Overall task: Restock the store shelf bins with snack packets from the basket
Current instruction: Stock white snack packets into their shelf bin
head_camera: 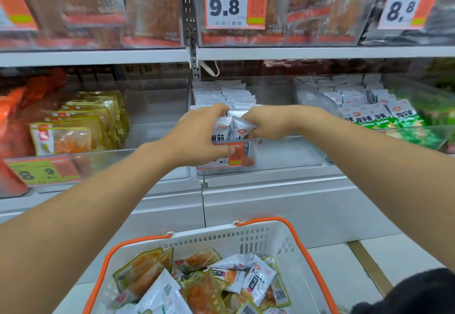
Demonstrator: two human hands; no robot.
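Observation:
Both my arms reach over the front wall of a clear middle shelf bin (283, 158). My left hand (199, 136) and my right hand (264, 124) grip white snack packets (231, 130) with black lettering, held upright at the bin's front left. More white packets (226, 94) of the same kind stand in rows behind them. Below me sits a white basket (246, 239) with orange handles, holding mixed white packets (258, 279) and yellow-edged packets (202, 291).
The left bin holds yellow-edged packets (81, 126) and carries a price tag (41, 171). The right bin holds white and green packets (384, 114). The upper shelf (295, 52) carries brown snack packs and price tags 9.8 (235, 6) and 8.8 (403, 7).

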